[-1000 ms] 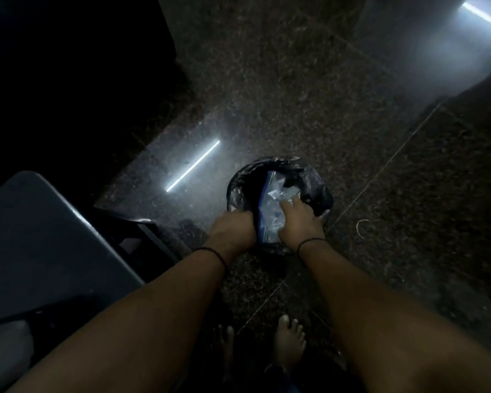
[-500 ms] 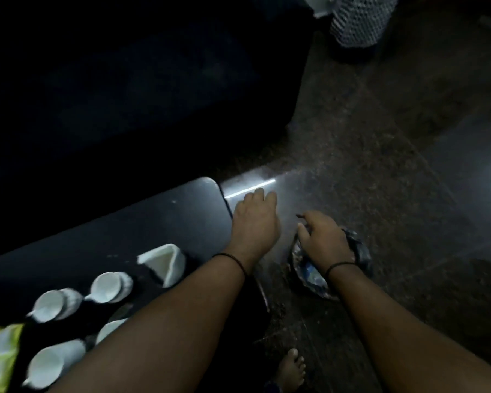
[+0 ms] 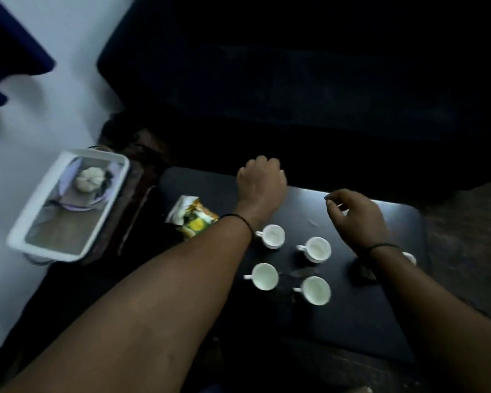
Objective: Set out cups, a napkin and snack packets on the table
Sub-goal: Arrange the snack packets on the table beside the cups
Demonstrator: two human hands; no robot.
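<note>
Head view: snack packet (image 3: pixel 192 217) long axis diagonal, torn end far-left; hands empty, left (image 3: pixel 260 185) fisted, right (image 3: pixel 357 213) loosely open.

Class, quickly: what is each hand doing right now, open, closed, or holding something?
Left hand: curled closed above the table, holding nothing visible.
Right hand: loosely open, empty.

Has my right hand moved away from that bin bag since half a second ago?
Yes. The right hand has left the bag on the floor and now hovers over the dark table, beyond the white cups. The bag is out of view.
</note>
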